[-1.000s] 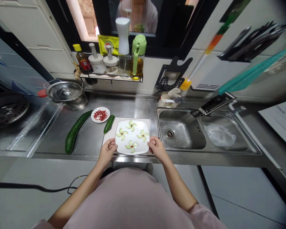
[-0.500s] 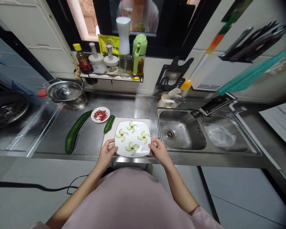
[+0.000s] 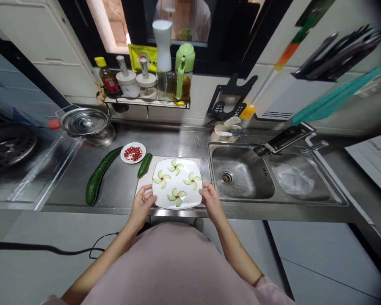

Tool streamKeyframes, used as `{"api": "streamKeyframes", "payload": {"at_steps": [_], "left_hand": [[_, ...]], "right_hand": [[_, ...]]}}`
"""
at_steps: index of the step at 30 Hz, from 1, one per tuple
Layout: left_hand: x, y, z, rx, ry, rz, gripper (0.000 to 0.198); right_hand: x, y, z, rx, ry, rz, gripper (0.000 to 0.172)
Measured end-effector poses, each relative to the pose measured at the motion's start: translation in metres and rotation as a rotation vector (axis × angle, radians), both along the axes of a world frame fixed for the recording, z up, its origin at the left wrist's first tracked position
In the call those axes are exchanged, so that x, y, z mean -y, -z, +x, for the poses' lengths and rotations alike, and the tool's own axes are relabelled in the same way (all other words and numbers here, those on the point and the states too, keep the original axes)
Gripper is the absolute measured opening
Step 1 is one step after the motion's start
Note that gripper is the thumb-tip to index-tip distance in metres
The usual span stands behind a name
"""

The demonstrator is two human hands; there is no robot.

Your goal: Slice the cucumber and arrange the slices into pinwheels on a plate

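Observation:
Between my two hands is a white, rounded-square plate point(image 3: 161, 199), bearing several pinwheels of pale green cucumber slices point(image 3: 176, 197) with red bits at their centres. My left hand point(image 3: 142, 203) pinches the plate's left edge, thumb on the rim. On the opposite edge, my right hand point(image 3: 212, 201) grips the same way. Under the plate a pale cutting board point(image 3: 146, 180) shows in part. Left of it lie a short piece of cucumber point(image 3: 144, 165) and a small white dish point(image 3: 123, 157) of chopped red bits point(image 3: 133, 154). A long, curved cucumber point(image 3: 98, 180) rests further left.
To the right is a steel double sink point(image 3: 244, 173) with a black faucet point(image 3: 282, 140) and a plastic bag point(image 3: 294, 180) in its right basin. A lidded steel pot point(image 3: 95, 127) stands at the back left. Above the counter, a shelf point(image 3: 146, 103) holds seasoning jars and bottles.
The plate looks slightly nearer to me and larger, with both hands still at its edges. The camera view has shifted a little. Nothing was let go.

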State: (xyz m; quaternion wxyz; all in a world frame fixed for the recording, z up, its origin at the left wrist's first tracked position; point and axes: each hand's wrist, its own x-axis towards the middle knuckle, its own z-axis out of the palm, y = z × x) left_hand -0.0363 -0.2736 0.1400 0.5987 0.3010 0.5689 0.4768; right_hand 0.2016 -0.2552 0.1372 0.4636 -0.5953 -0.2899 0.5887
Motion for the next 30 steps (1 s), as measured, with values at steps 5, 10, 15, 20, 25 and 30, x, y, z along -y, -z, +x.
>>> {"api": "streamKeyframes", "payload": {"at_steps": [5,10,15,20,25,30], "left_hand": [[0.002,0.001,0.007,0.026,0.006,0.013,0.053],[0.004,0.005,0.009,0.046,0.024,0.008,0.05],[0.004,0.002,0.01,0.048,0.026,-0.003,0.051],[0.01,0.001,0.019,0.095,0.065,0.009,0.052],[0.02,0.008,0.029,0.216,0.329,0.0,0.047],[0.019,0.016,0.026,0.168,0.482,0.034,0.039]], "right_hand": [[0.007,0.002,-0.016,-0.254,0.092,-0.05,0.043],[0.008,0.007,-0.02,-0.357,0.173,-0.06,0.044],[0.011,0.01,-0.02,-0.395,0.216,-0.078,0.047],[0.02,0.016,-0.023,-0.48,0.209,-0.047,0.051],[0.033,0.016,0.013,-0.375,0.182,-0.038,0.058],[0.071,0.001,0.135,-0.11,0.056,-0.269,0.056]]}}
